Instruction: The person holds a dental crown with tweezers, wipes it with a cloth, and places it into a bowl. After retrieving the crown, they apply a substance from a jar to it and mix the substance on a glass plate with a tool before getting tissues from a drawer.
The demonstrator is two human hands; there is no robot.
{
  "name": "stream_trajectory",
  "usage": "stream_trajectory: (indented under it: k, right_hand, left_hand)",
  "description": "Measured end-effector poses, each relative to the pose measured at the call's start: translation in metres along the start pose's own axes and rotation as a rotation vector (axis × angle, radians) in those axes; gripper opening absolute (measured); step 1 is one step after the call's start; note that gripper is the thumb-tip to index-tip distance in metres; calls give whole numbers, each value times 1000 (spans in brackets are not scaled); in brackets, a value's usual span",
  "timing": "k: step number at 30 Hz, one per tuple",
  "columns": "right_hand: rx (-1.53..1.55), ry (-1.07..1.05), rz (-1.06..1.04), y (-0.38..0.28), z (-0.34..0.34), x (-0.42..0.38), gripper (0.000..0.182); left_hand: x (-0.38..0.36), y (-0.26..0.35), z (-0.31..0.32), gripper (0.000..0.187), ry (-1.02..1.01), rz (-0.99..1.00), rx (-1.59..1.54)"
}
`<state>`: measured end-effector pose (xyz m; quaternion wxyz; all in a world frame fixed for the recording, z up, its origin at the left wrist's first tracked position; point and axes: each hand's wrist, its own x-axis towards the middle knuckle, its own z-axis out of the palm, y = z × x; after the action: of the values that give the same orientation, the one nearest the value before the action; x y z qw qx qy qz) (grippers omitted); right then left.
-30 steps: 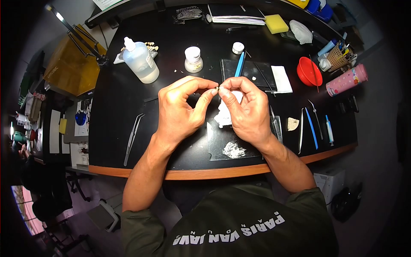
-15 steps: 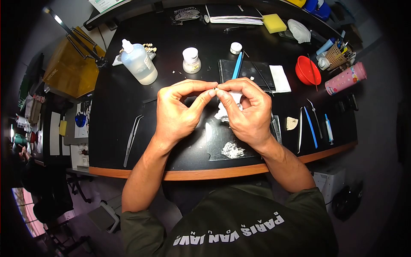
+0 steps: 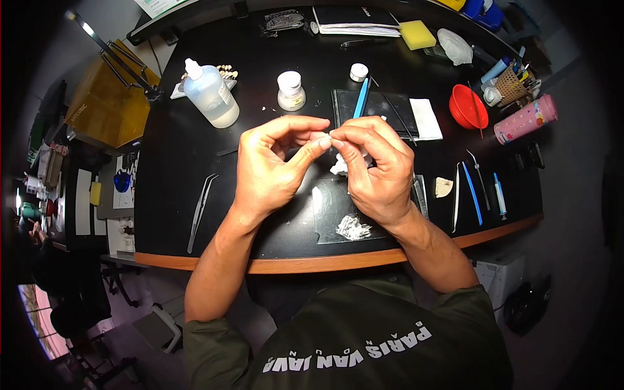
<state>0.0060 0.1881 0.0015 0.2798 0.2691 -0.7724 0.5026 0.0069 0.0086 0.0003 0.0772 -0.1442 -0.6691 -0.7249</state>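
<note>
My left hand (image 3: 268, 170) is raised over the middle of the table. Its index finger is stretched out apart from the thumb, and the thumb tip meets the fingertips of my right hand (image 3: 380, 172). Thumb and index finger of the right hand are pinched together; whatever tiny piece is between them I cannot make out. A crumpled white tissue (image 3: 339, 167) pokes out beneath the right hand, partly hidden by its thumb. Below the hands lies a glass slab (image 3: 328, 214) bearing a smeared white mass (image 3: 353, 227).
Tweezers (image 3: 201, 214) lie at left. Behind stand a squeeze bottle (image 3: 211, 97) and a lidded jar (image 3: 290, 92). At right are a red bowl (image 3: 465, 107), a pink tumbler (image 3: 525, 119), a tan dental cast piece (image 3: 443, 188), a blue-handled tool (image 3: 471, 195) and a syringe (image 3: 499, 196).
My left index finger has lifted away from the thumb and the pinch. The right fingers have curled in a little, and the tissue has shifted up, with less of it showing.
</note>
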Motion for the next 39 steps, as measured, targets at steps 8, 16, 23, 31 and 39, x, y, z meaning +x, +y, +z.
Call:
stream_trajectory:
  k: [8,16,23,31,39]
  right_hand:
    - [74,11,21,1,0,0,6]
    - [391,-23,242,7,0,-3,7]
    - [338,-71,229,4,-5,-1,16]
    - [368,-83,224,7,-6,-1,29]
    - [557,-117,399,8,-5,-5,21]
  left_hand:
    - [0,2,-4,14,-49,-49,-68]
    - [-1,1,-4,14,-38,-14,-83]
    - [0,1,-4,17,-32,96,64]
    - [2,6,-7,31,-24,334,385]
    - [9,8,-10,44,-46,662,599]
